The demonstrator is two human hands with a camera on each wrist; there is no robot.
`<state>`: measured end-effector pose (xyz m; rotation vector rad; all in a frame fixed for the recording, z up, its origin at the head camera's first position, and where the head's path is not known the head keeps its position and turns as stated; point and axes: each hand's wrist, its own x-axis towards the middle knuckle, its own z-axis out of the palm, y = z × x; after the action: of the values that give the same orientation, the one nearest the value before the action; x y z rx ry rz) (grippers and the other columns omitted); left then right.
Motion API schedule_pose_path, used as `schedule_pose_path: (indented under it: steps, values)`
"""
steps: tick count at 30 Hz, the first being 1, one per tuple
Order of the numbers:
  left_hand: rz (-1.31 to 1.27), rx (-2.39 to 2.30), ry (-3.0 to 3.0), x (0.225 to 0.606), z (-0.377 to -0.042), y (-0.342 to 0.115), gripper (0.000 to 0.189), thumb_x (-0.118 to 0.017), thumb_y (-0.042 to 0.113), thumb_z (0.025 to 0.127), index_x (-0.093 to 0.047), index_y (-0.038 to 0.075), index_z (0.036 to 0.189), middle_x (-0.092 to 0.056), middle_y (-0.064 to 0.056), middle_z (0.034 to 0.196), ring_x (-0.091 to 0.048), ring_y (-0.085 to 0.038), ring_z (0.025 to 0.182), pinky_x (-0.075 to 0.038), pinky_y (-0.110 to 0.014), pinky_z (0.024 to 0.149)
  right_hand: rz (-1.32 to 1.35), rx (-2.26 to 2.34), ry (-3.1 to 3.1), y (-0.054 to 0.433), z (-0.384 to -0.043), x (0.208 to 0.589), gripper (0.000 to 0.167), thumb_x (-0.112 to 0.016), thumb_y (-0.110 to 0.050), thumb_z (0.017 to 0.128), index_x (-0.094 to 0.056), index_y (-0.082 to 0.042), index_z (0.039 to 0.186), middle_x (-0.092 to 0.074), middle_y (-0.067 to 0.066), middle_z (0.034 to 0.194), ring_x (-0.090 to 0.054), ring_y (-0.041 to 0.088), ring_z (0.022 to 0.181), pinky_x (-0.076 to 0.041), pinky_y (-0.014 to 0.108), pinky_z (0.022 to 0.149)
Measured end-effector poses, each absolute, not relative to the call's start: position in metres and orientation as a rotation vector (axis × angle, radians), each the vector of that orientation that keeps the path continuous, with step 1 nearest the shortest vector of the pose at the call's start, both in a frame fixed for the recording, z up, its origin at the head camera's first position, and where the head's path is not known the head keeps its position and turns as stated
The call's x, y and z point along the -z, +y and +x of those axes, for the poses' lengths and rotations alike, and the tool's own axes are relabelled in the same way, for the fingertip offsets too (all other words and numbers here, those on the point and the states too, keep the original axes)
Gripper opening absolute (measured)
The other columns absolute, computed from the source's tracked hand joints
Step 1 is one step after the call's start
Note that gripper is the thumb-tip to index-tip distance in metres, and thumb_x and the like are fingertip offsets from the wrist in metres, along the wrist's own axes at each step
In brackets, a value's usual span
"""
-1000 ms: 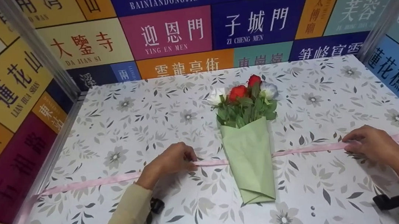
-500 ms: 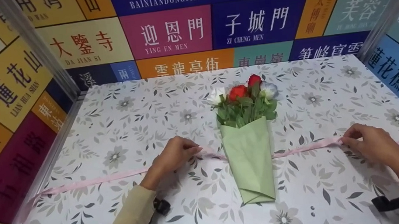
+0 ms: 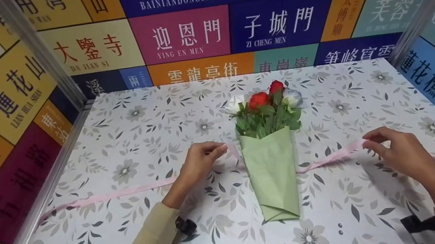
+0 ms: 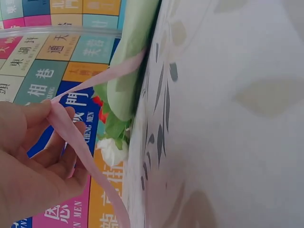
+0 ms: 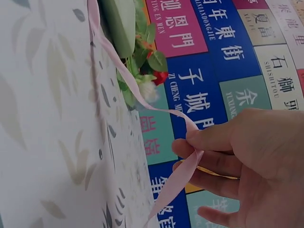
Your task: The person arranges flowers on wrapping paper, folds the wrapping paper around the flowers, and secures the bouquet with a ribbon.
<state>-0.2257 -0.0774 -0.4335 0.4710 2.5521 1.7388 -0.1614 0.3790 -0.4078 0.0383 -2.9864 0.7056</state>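
Observation:
A bouquet of red and white flowers [image 3: 259, 101] in pale green wrapping paper [image 3: 270, 173] lies on the table, blooms toward the back wall. A long pink ribbon [image 3: 124, 192] runs crosswise, its middle hidden beneath the wrap. Left of the bouquet, my left hand [image 3: 201, 162] pinches the ribbon between thumb and finger and lifts it off the table. On the other side, my right hand [image 3: 400, 149] pinches the ribbon the same way, raised to about a similar height. Both wrist views show the ribbon [image 4: 76, 135] bending at the fingertips, with its loose ends trailing down.
A white cloth with grey leaf and flower print covers the table [image 3: 162, 136]. Colourful panels with Chinese lettering [image 3: 188, 34] line the back and both sides. Dark wrist straps [image 3: 426, 223] sit below each hand.
Both hands have risen from the table with the ribbon pinched in them. The left has moved up and toward the bouquet, the right slightly inward. The bouquet stays in place.

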Motion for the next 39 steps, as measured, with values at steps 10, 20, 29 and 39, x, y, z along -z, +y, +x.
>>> schedule_pose_path:
  steps: [10,20,29,39]
  values:
    - [0.423,-1.950,2.452,0.427,-0.225,-0.062,0.021,-0.070,0.018,0.094,-0.078,0.003,0.105,-0.078,-0.014,0.100,-0.069,-0.010,0.087,-0.055,-0.024,0.079,0.284,-0.642,-2.736,0.360,-0.156,0.396,0.020,-0.072,-0.003,0.089,-0.076,-0.006,0.108,-0.074,0.014,0.102,-0.056,-0.011,0.093,-0.037,0.003,0.075]
    - [0.499,-2.054,2.390,0.419,-0.227,-0.058,0.021,-0.069,0.020,0.095,-0.077,0.004,0.106,-0.077,-0.013,0.097,-0.072,-0.014,0.091,-0.056,-0.027,0.084,0.392,-0.622,-2.513,0.339,-0.160,0.390,0.017,-0.081,0.003,0.077,-0.078,-0.006,0.090,-0.071,0.009,0.086,-0.054,-0.002,0.084,-0.037,0.015,0.081]
    - [0.471,-2.167,2.388,0.412,-0.230,-0.063,0.019,-0.067,0.017,0.096,-0.075,0.001,0.104,-0.077,-0.013,0.090,-0.072,-0.015,0.089,-0.056,-0.032,0.090,0.243,-0.764,-2.826,0.337,-0.159,0.381,0.018,-0.073,-0.026,0.093,-0.069,-0.009,0.096,-0.074,0.012,0.087,-0.052,-0.008,0.071,-0.042,0.018,0.060]
    - [0.417,-2.230,2.363,0.405,-0.233,-0.072,0.018,-0.068,0.015,0.096,-0.076,0.001,0.104,-0.078,-0.010,0.088,-0.067,-0.009,0.080,-0.051,-0.021,0.072,0.359,-0.705,-3.149,0.360,-0.162,0.369,0.018,-0.072,-0.025,0.093,-0.073,-0.013,0.107,-0.071,0.001,0.093,-0.063,0.016,0.090,-0.050,0.035,0.075]
